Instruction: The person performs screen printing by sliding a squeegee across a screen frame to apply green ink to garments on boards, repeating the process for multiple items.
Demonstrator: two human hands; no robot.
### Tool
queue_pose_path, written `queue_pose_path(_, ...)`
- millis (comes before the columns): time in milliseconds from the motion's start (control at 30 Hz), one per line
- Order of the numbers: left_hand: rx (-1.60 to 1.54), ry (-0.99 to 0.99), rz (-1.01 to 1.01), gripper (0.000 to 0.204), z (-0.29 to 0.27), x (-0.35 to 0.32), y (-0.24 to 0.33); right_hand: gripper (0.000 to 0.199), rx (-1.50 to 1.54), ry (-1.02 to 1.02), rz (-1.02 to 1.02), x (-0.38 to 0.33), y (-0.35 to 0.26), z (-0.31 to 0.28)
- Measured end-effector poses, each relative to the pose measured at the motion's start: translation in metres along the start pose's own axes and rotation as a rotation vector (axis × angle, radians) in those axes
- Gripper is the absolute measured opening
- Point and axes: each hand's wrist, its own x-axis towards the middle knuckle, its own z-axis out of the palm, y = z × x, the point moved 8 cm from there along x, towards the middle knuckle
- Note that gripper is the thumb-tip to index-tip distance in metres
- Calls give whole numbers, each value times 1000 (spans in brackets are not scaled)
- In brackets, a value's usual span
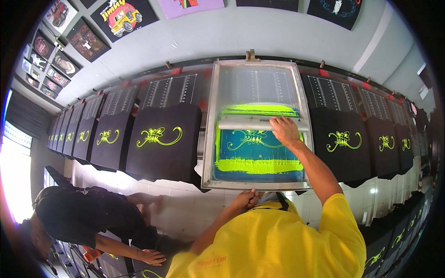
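My right hand (pixel 285 131) is closed over the long grey squeegee (pixel 245 123), which stands across the mesh of a metal-framed printing screen (pixel 209 153). Neon yellow ink (pixel 259 166) lies in a thick band along the near end of the mesh, with more beyond the squeegee. Between them, a curling floral design shows on the blue-green stencil (pixel 255 150). At the screen's near edge, my left hand (pixel 245 199) is curled with its fingertips against the frame; part of its grip is hidden. Under the screen, the board is mostly covered.
Black shirts with yellow prints lie on boards left (pixel 162 143) and right (pixel 343 143) of the screen. A rail (pixel 185 66) with clamps runs behind. At lower left, a person in black (pixel 92 213) bends over another row, one hand (pixel 152 257) on a board.
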Motion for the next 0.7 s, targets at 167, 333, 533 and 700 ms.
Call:
queue_pose_path(167, 85, -13, 56, 25, -4, 0, -1, 41, 22, -34, -17, -4, -5, -2)
queue_pose_path(333, 66, -50, 82, 28, -8, 6, -3, 38, 172, -245, 99, 36, 23, -7)
queue_pose_path(533, -19, -24, 31, 29, -4, 5, 3, 47, 686, -667, 215, 63, 64, 26)
queue_pose_path(700, -22, -61, 60, 28, -7, 4, 1, 42, 645, -651, 28, 11, 9, 4)
